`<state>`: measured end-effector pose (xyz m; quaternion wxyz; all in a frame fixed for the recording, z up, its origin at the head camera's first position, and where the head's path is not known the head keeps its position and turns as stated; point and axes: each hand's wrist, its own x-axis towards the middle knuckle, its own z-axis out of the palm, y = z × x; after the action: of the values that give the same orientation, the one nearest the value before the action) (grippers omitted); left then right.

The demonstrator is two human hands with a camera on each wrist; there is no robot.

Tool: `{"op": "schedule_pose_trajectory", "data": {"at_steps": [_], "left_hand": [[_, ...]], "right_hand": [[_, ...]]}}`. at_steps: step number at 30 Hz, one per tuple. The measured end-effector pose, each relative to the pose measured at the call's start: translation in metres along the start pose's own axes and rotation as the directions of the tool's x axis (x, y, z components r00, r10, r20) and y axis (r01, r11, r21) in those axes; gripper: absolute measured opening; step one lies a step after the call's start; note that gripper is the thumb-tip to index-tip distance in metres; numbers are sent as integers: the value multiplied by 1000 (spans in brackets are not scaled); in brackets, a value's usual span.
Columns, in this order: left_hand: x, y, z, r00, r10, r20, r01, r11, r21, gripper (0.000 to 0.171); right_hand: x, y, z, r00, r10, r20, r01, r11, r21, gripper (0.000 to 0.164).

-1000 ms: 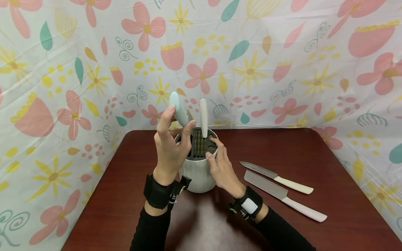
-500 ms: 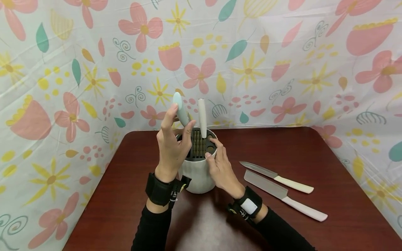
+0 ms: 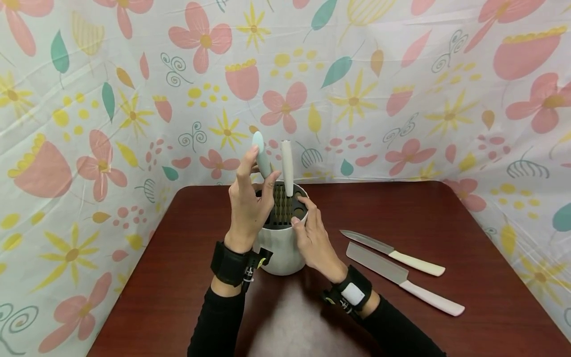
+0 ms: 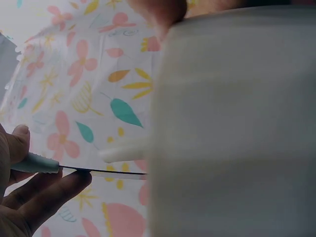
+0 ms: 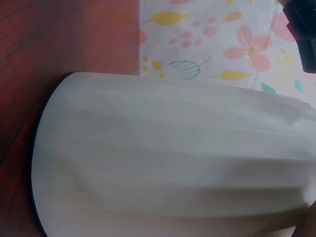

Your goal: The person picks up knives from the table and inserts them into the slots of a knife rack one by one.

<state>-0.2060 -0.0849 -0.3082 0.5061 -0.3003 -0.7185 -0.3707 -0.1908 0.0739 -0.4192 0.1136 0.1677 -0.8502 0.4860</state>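
A pale blue-handled knife [image 3: 262,157] is pinched between the thumb and fingers of my left hand [image 3: 251,210], handle up, over the left side of the knife holder. In the left wrist view its thin blade [image 4: 116,173] runs on behind the holder's edge; whether the tip sits in a slot is hidden. The round white knife holder [image 3: 280,253] stands upright on the table and has a dark slotted top. My right hand [image 3: 318,245] grips its right rim, thumb in front. A white handle [image 3: 287,168] stands upright in the top.
Two knives lie on the dark red table [image 3: 178,267] to the right: a pointed one with a cream handle [image 3: 417,263] and a broad-bladed one with a white handle [image 3: 432,297]. A flowered cloth [image 3: 357,124] hangs behind the table.
My left hand has shifted a little to the right with the blue-handled knife, whose handle now stands more upright. My right hand stays on the holder's rim.
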Motion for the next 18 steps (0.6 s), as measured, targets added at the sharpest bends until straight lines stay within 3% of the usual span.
{"op": "schedule_pose_trajectory", "data": {"at_steps": [18], "left_hand": [[-16, -19, 12, 994, -91, 64, 91, 996, 1, 64]], "right_hand": [[-1, -1, 1, 1000, 12, -1, -12, 1000, -10, 50]]}}
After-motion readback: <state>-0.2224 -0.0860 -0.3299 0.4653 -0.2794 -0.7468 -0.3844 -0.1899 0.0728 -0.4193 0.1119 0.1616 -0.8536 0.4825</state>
